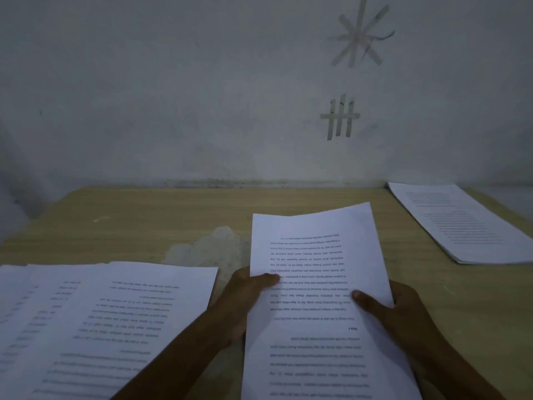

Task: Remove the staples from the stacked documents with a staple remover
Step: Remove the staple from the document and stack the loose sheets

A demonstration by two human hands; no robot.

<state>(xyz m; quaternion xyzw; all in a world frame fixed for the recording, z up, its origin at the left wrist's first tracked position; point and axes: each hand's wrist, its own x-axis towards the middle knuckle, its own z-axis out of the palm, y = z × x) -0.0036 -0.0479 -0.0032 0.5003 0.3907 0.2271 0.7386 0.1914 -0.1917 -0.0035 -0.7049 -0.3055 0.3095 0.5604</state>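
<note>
Head view: left hand [242, 298] and right hand [403, 308] pinch document [317, 249], print blurred, perhaps inverted.

The sheets [317, 255] you hold in your left hand [245, 301] and right hand [403, 310] are smooth, matt white paper, as are the loose pages [101, 313] left of your left hand and the stack [461, 223] beyond your right hand. The table [144, 220] under them is pale wood grain with a dull finish, worn to a rough grey patch [213, 246] just past your left hand. The wall [202, 96] beyond is matt, blotchy paint with pale tape strips [340, 116] stuck on.
</note>
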